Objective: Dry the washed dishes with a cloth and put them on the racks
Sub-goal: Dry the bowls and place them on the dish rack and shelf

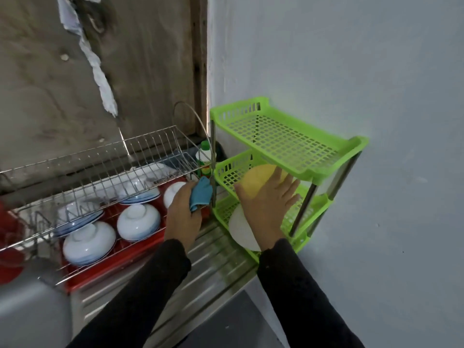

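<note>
My left hand (183, 214), grip clamped on the blue cloth (200, 194), sits beside the wire rack (100, 169); my right hand (268, 204), grip apart, seems to touch the yellow bowl (258, 179) on the middle shelf of the green rack (356, 144).

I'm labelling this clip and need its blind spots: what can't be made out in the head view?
All head view.
Yellow bowl: right hand covers its near side.
White bowl: right hand hides its right part.
Blue cloth: partly hidden in left hand.
Bottle: label unreadable behind wire rack bars.
Red item: cut by left edge.
</note>
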A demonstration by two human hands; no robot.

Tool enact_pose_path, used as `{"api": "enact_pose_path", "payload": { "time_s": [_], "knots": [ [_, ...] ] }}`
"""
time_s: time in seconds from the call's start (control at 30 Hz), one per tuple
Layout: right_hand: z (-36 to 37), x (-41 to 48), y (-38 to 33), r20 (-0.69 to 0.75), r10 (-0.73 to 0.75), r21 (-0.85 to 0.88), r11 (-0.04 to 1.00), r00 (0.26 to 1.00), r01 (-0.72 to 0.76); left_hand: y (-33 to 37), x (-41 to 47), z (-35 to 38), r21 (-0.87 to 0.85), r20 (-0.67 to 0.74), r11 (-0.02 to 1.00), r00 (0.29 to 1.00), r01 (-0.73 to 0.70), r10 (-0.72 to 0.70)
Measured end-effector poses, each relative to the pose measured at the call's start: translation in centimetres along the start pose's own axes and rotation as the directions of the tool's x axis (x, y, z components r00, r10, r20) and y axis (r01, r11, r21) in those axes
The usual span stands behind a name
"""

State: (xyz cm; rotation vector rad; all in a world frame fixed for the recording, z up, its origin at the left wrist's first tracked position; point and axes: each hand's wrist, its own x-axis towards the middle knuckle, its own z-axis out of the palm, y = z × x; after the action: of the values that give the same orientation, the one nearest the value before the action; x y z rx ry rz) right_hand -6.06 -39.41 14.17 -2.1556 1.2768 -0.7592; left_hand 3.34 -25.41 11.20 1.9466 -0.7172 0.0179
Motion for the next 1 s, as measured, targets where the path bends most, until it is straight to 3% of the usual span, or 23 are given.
{"api": "enact_pose_path", "payload": {
  "time_s": [0.13,0.33,0.5,0.8,1.0],
  "knots": [
    [1.8,-2.2,-0.8,-0.022,-0.238,0.035,0.970,0.971,0.239,-0.8,-0.9,-1.0,0.017,-0.050,0.998,0.997,0.060,-0.059],
    [2.9,-5.9,-2.2,0.103,-0.374,0.095,0.926,0.922,0.365,-2.2,-2.8,-4.0,0.053,-0.077,0.996,0.995,0.074,-0.070],
    [4.4,-9.2,-3.5,0.136,-0.528,0.130,0.848,0.838,0.513,-3.4,-5.5,-7.6,0.053,-0.138,0.993,0.985,0.107,-0.099],
    [8.2,-20.8,-8.1,0.256,-0.669,0.177,0.742,0.698,0.646,-7.6,-14.1,-18.3,0.074,-0.268,0.981,0.951,0.178,-0.153],
    [10.4,-30.7,-11.4,0.430,-0.711,0.238,0.684,0.557,0.690,-10.0,-22.4,-26.3,0.133,-0.366,0.970,0.920,0.205,-0.144]
  ]
}}
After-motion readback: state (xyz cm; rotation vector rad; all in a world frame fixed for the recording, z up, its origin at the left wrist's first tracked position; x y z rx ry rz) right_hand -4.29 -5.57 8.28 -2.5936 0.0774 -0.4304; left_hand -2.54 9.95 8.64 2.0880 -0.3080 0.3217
